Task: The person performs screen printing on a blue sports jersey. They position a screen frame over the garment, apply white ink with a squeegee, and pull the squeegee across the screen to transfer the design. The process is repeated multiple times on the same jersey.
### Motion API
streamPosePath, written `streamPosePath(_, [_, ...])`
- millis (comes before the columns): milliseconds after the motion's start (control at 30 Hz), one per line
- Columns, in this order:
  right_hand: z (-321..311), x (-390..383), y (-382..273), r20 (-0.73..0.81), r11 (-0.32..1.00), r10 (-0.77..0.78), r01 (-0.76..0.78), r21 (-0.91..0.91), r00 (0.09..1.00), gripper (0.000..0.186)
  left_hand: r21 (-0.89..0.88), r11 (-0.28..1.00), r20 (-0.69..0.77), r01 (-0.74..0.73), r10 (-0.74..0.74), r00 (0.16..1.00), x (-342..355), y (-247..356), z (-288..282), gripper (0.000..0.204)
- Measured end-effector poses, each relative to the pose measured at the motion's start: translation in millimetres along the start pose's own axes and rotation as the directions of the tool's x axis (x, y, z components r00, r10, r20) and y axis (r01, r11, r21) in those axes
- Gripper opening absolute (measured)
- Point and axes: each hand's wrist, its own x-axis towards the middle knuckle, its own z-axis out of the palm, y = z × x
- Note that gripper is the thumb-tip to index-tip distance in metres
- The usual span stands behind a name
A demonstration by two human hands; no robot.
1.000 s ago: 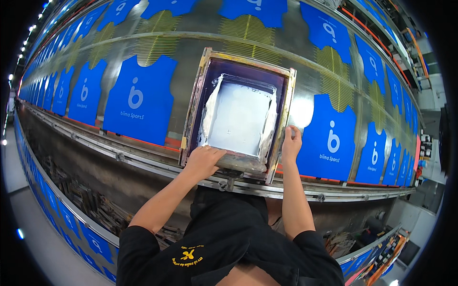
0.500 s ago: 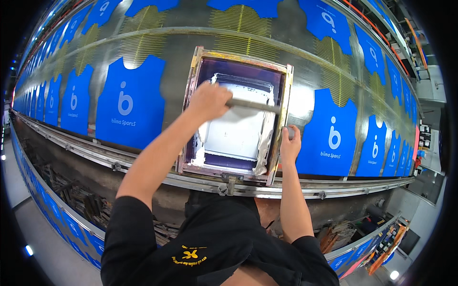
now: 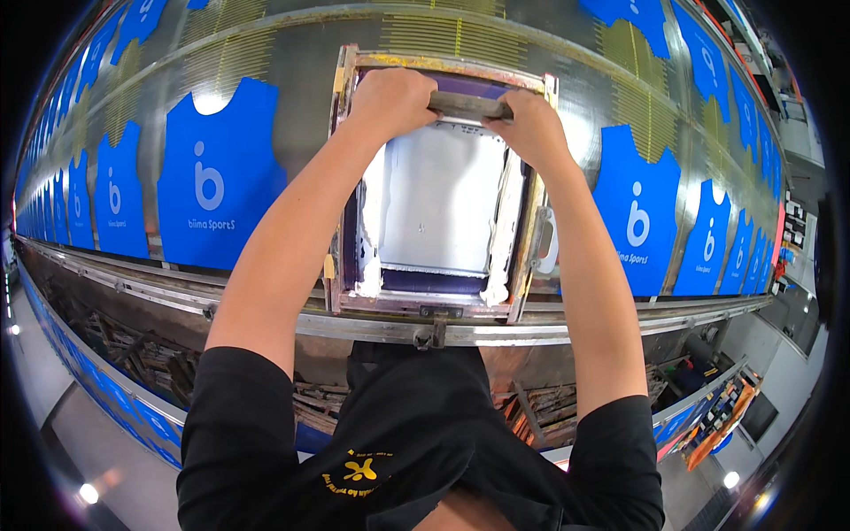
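A screen-printing frame [image 3: 452, 65] lies on the long table in front of me, its mesh edged in purple with a pale, white-coated middle [image 3: 438, 203]. Thick white ink [image 3: 498, 285] is smeared along both sides of that middle. At the frame's far end, a squeegee [image 3: 469, 106] lies crosswise over the mesh. My left hand [image 3: 396, 102] is closed round its left end, and my right hand [image 3: 534, 133] grips the right end. The blade's lower edge is hard to make out. A metal handle [image 3: 543, 239] sits on the frame's right side, below my right forearm.
Blue vest-shaped fabric pieces with white prints lie in rows left [image 3: 217, 177] and right [image 3: 637, 212] of the frame. A metal rail [image 3: 372, 329] runs along the table's near edge. Beneath it are stacked wooden strips [image 3: 531, 416]. Yellow-striped patches [image 3: 460, 35] mark the table beyond.
My right hand has left the frame's right side and taken the squeegee's right end. The squeegee has moved to the far end of the mesh. The frame appears shifted slightly in view.
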Motion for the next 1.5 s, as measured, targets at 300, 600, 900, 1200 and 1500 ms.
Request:
streamPosePath(300, [50.5,-187.4,-40.9,-0.089,0.987,-0.159,0.159,-0.005,0.983,0.031,-0.143,0.989,-0.136,-0.027,0.008,0.991,-187.4,59.3,56.5,0.026])
streamPosePath(600, [66.1,-322.7,-79.0,-0.112,0.989,-0.140,0.144,0.035,0.984,0.051,-0.147,0.987,-0.196,-0.059,0.029,0.980,-321.8,121.2,69.1,0.050])
streamPosePath(900, [13.6,-206.4,-51.7,-0.054,0.988,-0.153,0.154,0.023,0.987,0.033,-0.101,0.990,0.132,-0.099,0.112,0.985,-185.5,63.3,16.8,0.043])
streamPosePath(1200, [3.3,-0.4,-13.4,-0.122,0.998,0.014,-0.008,0.056,0.992,0.038,-0.010,1.000,0.053,-0.002,0.002,0.999,3.6,-10.8,-15.9,0.044])
streamPosePath(1500, [57.3,-232.7,-59.0,-0.175,0.988,-0.144,0.152,0.032,0.974,0.044,-0.156,0.985,-0.124,-0.077,0.058,0.991,-220.7,69.5,45.6,0.028])
